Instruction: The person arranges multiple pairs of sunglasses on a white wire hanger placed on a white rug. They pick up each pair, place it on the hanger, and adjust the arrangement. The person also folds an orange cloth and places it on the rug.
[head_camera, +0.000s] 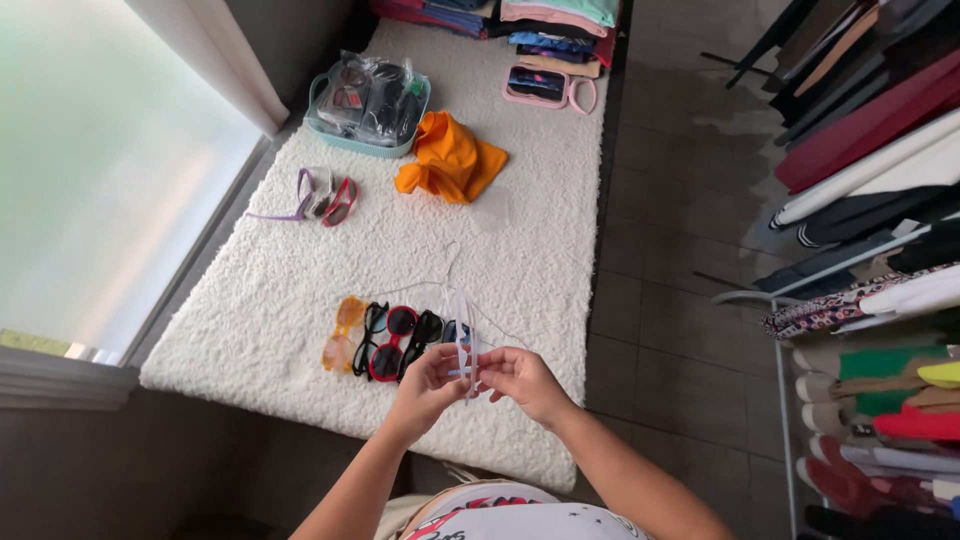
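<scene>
Both my hands are raised over the near edge of a white shaggy rug (300, 300). My left hand (425, 388) and my right hand (522, 382) together pinch a thin clear plastic sleeve (462, 335) that stands upright between them. Just behind it, a row of sunglasses lies on the rug: an orange pair (343, 333), a black pair (372, 338), a red pair (393, 343) and another black pair (424, 335).
Farther back lie a purple and a red pair of sunglasses (320, 198), an orange cloth (450, 158), a teal basket (362, 142) of bagged glasses and a pink case (540, 86). Folded clothes sit at the far end. A clothes rack (870, 200) and shoes (880, 440) stand right; a window (100, 180) is left.
</scene>
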